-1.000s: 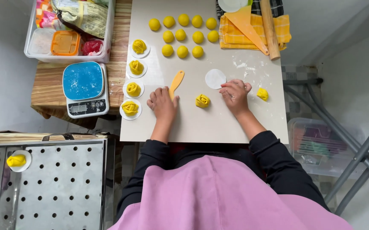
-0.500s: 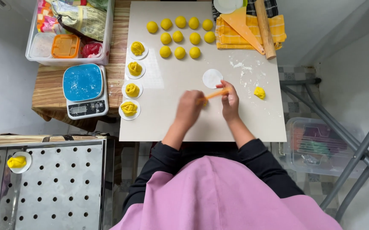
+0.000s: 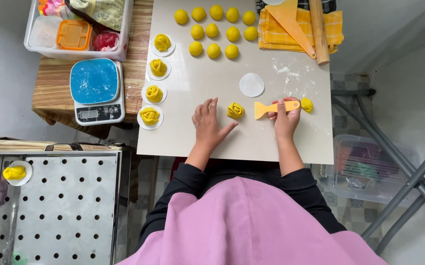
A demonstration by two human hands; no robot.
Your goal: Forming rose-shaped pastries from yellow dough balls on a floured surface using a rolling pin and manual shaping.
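A yellow rose-shaped dough piece (image 3: 235, 110) lies on the pale work board (image 3: 197, 83). My left hand (image 3: 208, 125) rests flat and open just left of it, thumb pointing toward it. My right hand (image 3: 285, 119) grips the handle of a yellow plastic scraper (image 3: 271, 107), whose blade points left and sits close to the dough rose. A small yellow dough lump (image 3: 307, 105) lies right of my right hand. A thin white paper disc (image 3: 251, 85) lies above the scraper.
Several yellow dough balls (image 3: 214, 28) sit at the board's top, and several finished roses on paper discs (image 3: 154, 68) line its left edge. A rolling pin (image 3: 318, 30) lies on a yellow cloth. Left are a blue scale (image 3: 95, 91), a bin (image 3: 77, 27), and a perforated steamer tray (image 3: 60, 201).
My hands have parted. The left hand moved off the dough rose and lies flat beside it. The right hand now holds the scraper level, blade toward the rose.
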